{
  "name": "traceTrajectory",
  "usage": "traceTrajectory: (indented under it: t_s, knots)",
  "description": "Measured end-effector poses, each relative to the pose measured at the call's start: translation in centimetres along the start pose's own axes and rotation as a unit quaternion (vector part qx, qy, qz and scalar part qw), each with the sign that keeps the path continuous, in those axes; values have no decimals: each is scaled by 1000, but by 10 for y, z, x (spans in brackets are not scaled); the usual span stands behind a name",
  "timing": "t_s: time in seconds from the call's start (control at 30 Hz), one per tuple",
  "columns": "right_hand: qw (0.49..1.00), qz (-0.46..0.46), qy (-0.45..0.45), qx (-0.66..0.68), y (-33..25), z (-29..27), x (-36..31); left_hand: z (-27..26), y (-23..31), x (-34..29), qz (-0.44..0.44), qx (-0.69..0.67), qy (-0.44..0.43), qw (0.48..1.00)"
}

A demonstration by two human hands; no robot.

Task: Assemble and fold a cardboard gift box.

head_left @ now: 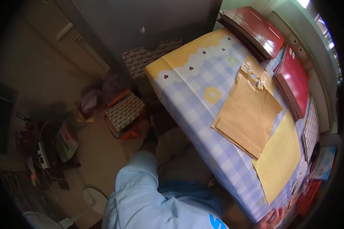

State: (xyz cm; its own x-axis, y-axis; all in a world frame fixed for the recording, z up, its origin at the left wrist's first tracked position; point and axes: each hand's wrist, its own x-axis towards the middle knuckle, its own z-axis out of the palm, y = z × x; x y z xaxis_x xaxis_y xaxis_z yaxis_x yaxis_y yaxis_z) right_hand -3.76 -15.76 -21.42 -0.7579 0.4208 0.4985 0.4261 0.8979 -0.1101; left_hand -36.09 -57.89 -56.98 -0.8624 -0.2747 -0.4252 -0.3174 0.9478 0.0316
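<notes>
- Nearby, the right hand point(271, 218) rests at the near end of the table point(187, 91), cut off by the picture's lower edge; its fingers are loosely spread and grip nothing that shows. A red basket point(309, 196) is just past the table's right edge.
- A yellow sheet point(279, 156) lies flat toward the right edge, its length slanting from the near end up toward the far right corner.
- Touching it, a brown envelope point(248, 110) lies mid-table. It is already torn: the ragged end points to the far right corner, and its long axis leans the same way.
- Off the table's left edge, a pale blue sleeve point(135, 171) leads down to the left hand point(151, 134), dark in shadow; I can't make out whether it grips anything.
- Just beside that hand, a patterned box point(125, 110) sits on the floor in something orange-red. Its long axis slants up and rightward, toward the table's far left corner; no front end shows. The reach seems to stand at the box's side, with no lift visible yet.
- Farther off, thick red books point(256, 30) are already stacked at the far right corner, and a red folder point(293, 82) stands along the right edge.
- Beyond the far edge, a patterned board point(153, 55) is before a grey cabinet point(141, 19).
</notes>
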Motion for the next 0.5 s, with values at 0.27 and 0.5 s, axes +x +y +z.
traceTrajectory:
  t_s: [0.27,0.5]
  knots:
    - [998,3,21,57,7,6,-3,32,-8,5,49,66,103,991]
    - [997,-16,26,64,8,6,-3,83,-19,18,53,98,219,969]
